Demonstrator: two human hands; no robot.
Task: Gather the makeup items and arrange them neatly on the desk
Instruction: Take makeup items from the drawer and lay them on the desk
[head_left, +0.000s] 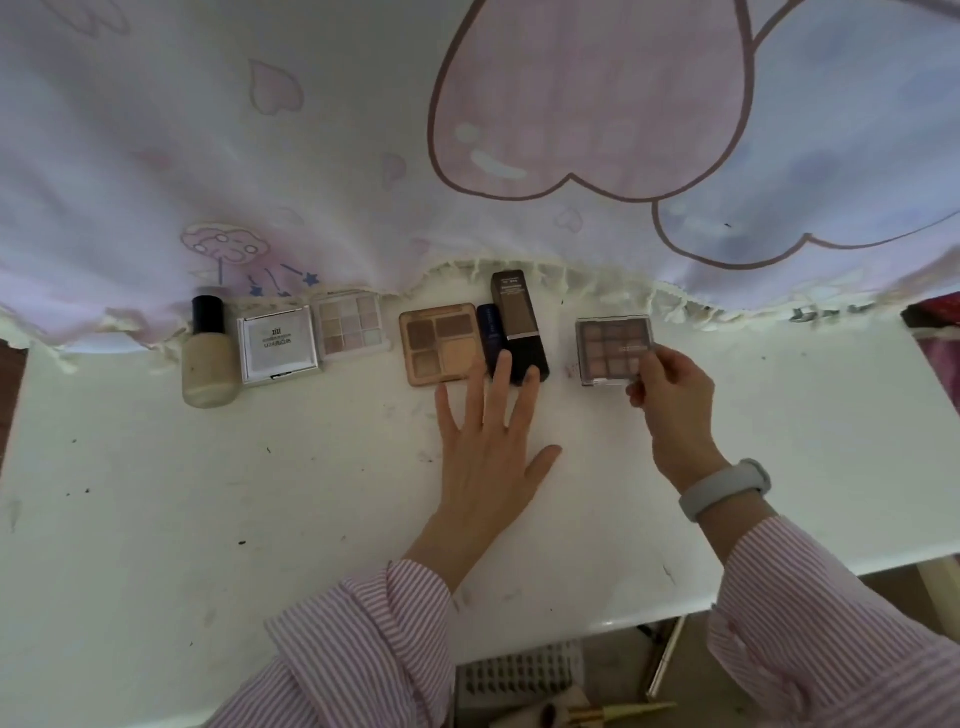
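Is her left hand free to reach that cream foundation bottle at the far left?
Probably yes: the left hand lies open, holding nothing, and bare desk lies between it and the foundation bottle.

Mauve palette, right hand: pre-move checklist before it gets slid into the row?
1. Grip: right hand pinches the mauve palette at its right near corner: ok.
2. Palette lies flat on the desk: cannot tell, the near edge is hidden by fingers.
3. Gap between the palette and the brown tube is free of items: ok.
4. Left hand steadies the row, fingertips on the tube and the navy tube: ok.
5. Row straight: not ok, the brown tube sits further back than the bronze palette.
6. Spacing even: not ok, a gap separates the bronze palette from the pale palette.
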